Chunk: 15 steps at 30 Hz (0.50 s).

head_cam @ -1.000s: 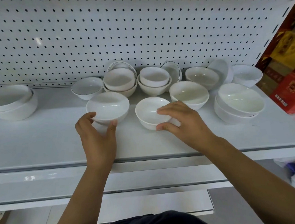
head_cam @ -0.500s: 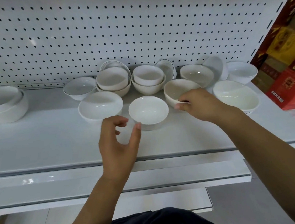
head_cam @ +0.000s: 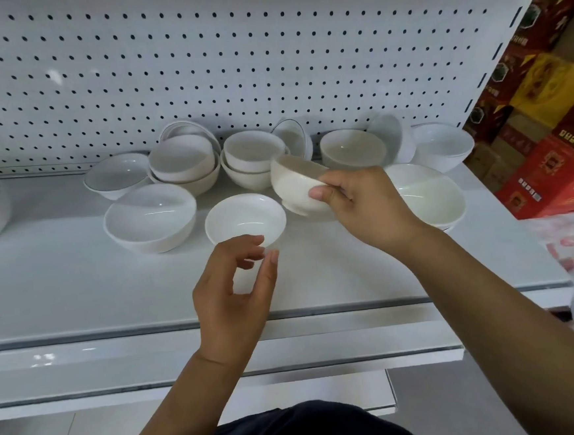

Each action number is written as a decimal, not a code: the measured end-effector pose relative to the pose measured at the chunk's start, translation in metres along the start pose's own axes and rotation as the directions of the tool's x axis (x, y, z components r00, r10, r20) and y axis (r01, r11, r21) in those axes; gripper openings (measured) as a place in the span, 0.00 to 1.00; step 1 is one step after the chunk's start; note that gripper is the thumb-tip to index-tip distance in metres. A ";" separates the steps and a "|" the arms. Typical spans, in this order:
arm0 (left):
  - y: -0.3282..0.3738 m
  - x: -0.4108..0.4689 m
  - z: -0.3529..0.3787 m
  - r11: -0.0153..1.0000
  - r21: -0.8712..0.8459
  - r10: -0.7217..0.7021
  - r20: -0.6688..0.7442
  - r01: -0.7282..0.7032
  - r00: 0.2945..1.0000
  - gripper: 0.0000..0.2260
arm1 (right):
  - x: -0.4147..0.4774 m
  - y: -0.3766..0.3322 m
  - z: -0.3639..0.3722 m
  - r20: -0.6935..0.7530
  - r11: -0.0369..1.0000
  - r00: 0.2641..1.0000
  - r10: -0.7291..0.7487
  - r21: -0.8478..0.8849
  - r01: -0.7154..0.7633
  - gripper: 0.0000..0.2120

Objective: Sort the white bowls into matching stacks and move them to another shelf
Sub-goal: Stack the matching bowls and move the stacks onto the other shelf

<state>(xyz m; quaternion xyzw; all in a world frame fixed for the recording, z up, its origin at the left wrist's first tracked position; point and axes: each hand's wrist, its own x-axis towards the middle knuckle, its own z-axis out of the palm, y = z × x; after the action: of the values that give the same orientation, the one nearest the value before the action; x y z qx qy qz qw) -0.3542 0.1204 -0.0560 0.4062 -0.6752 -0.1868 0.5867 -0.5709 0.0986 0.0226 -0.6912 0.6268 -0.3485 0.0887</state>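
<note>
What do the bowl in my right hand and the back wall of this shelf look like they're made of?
The lifted bowl in the right hand looks like glazed ceramic, possibly porcelain: off-white, smooth, with a raised foot ring. Melamine can't be ruled out by look alone. The back wall appears to be white-painted metal pegboard, judging by its regular punched holes and flat, slightly glossy coat.

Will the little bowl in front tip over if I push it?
Probably not: the little bowl sits flat and low on the shelf, so it would likely slide. It looks glossy, so maybe slippery. It seems like hard ceramic, so it could chip if it bumps the big bowl.
</note>
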 end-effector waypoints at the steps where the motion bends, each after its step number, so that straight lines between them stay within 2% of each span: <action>1: 0.005 0.000 0.005 1.000 -0.006 -0.006 0.011 0.006 1.000 0.10 | -0.001 -0.002 -0.005 -0.036 0.999 0.999 -0.025 0.031 0.026 0.15; 4: 0.020 0.001 0.026 0.997 -0.064 -0.035 0.076 0.040 0.996 0.09 | -0.005 -0.007 -0.029 -0.152 0.991 0.985 -0.078 0.100 0.094 0.13; 7: 0.036 0.008 0.047 0.980 -0.138 -0.112 0.197 0.141 0.974 0.12 | -0.010 0.003 -0.054 -0.210 0.986 0.969 -0.132 0.071 0.150 0.12; 12: 0.050 0.024 0.086 0.924 -0.099 -0.280 0.482 0.370 0.830 0.29 | -0.021 0.040 -0.093 -0.238 0.971 0.942 -0.238 -0.079 0.225 0.10; 15: 0.052 0.031 0.112 0.916 -0.079 -0.276 0.590 0.394 0.759 0.39 | -0.031 0.068 -0.108 -0.203 0.958 0.939 -0.278 -0.128 0.256 0.09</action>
<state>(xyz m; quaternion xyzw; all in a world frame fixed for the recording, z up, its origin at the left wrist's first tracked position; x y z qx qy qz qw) -0.4763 0.1029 -0.0252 0.3860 -0.7125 -0.4675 0.3533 -0.6887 0.1477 0.0535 -0.7309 0.5496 -0.3996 -0.0639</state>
